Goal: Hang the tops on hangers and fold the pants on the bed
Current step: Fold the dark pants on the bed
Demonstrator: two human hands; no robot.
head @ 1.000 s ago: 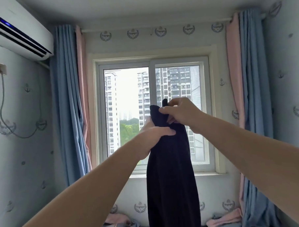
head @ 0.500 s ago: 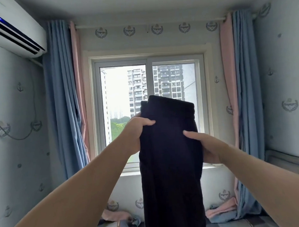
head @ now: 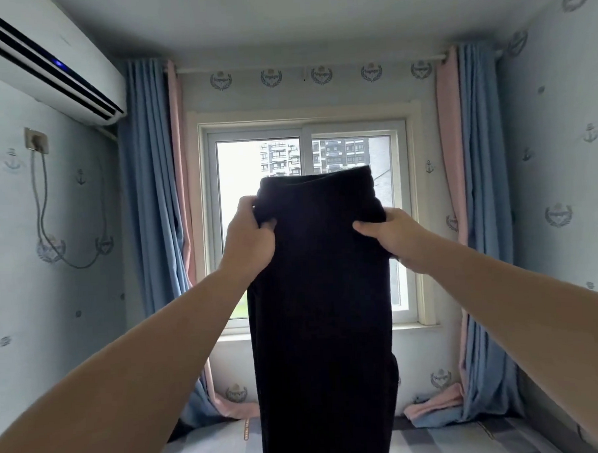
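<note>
Head camera is looking straight at a window (head: pixel 308 226) with blue and pink curtains (head: pixel 154 232) on both sides. Two bare arms are reaching out in front. The black pants (head: pixel 322 311) are hanging up in the air, right in front of the window, with the waist part on top and the legs dropping down past the bottom edge. The left hand (head: pixel 248 238) is pinching the left side of the pants near the top. The right hand (head: pixel 394 234) is pinching the right side, thumb in front. A bed (head: pixel 471 438) with striped sheets is lying low down below. An air conditioner (head: pixel 43 62) is sitting high on the left wall.
</note>
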